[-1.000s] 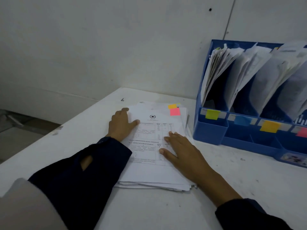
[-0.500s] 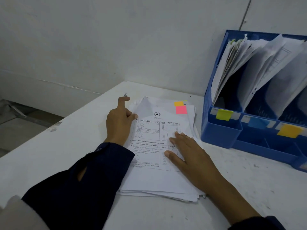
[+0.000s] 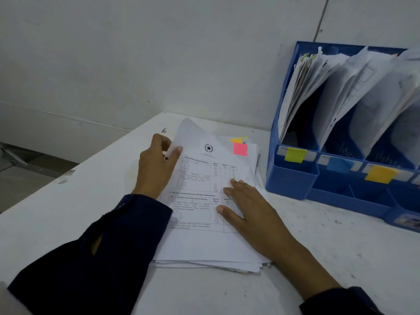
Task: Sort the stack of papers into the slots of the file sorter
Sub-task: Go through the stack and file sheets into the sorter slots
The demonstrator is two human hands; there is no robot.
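A stack of white printed papers (image 3: 204, 244) lies on the white table (image 3: 341, 258) in front of me. Its top sheet (image 3: 200, 146) carries tables and a pink sticky tab (image 3: 240, 148); a yellow tab (image 3: 237, 140) shows on a sheet beneath. My left hand (image 3: 156, 167) pinches the top sheet's upper left corner, which curls up off the stack. My right hand (image 3: 254, 219) lies flat on the right side of the stack, fingers straight. The blue file sorter (image 3: 293, 180) stands at the right, its slots holding leaning papers.
Sticky labels mark the sorter's front: yellow-green (image 3: 295, 155), blue (image 3: 338, 165) and orange-yellow (image 3: 379, 174). A white wall rises just behind the table. The table's left edge drops to a grey floor (image 3: 22, 178).
My left hand went from lying beside the stack to pinching the top sheet's upper left corner and raising it. My right hand stays flat on the papers. The view shifted slightly left.
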